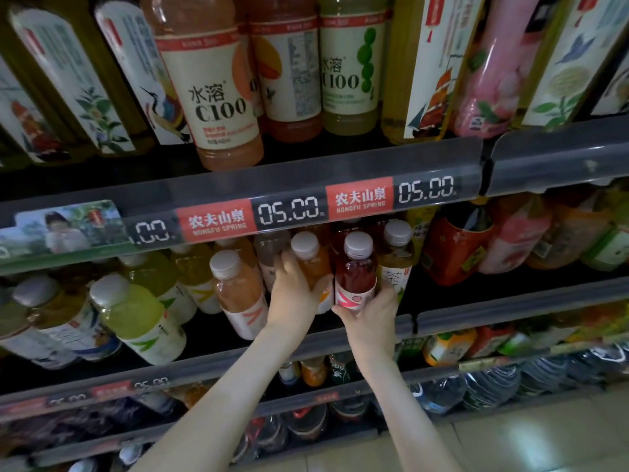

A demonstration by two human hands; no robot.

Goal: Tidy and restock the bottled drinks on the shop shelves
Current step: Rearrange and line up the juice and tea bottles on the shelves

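A dim shop shelving unit fills the view, its tiers packed with plastic drink bottles. On the upper shelf stand tall tea bottles with illustrated paper labels and, in the middle, three cream-labelled C100 bottles: one pinkish, one turned to show its back label, one pale green. Below them runs a smoky clear plastic price rail with two red Nongfu Spring tags, each beside a 05.00 price.

The rail overhangs the middle shelf and hides the tops of the rear bottles. This shelf holds smaller rounded bottles with ribbed white caps. Yellow-green ones stand to the left and a pale peach one just beside the left arm. Red and pink bottles stand to the right. Lower tiers carry more drinks and clear water bottles, above a pale tiled floor.

Two bare arms reach up to the middle shelf. The left hand has its fingers curled round an orange bottle at the shelf front. The right hand wraps its fingers round the base of a dark red bottle, upright and touching the orange one, with a green tea bottle just behind.
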